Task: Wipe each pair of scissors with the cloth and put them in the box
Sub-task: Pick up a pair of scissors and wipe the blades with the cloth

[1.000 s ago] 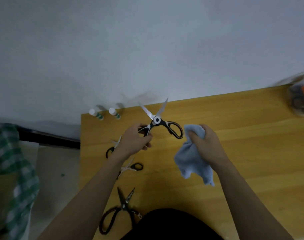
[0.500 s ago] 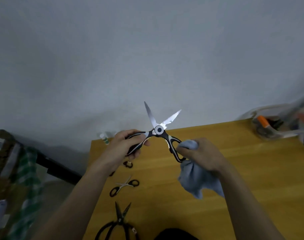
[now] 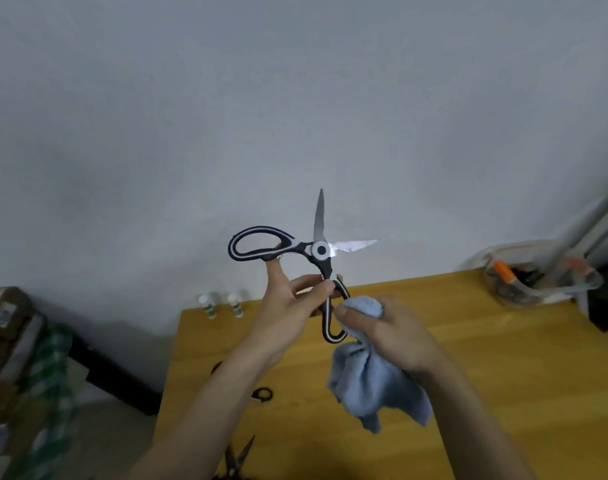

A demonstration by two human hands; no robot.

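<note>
Left hand [image 3: 288, 306] grips scissors [image 3: 318, 251] | blades splayed: up; right

One head-worn camera looks forward and down at a near table [image 3: 503, 358], facing a wall [image 3: 295, 98].

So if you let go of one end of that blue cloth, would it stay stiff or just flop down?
Probably flop. The blue cloth already droops in loose folds below the right hand that grips it, so it looks soft and limp. It also bunches easily around the handle of the scissors, which suggests it is light and bends to whatever it touches.
</note>
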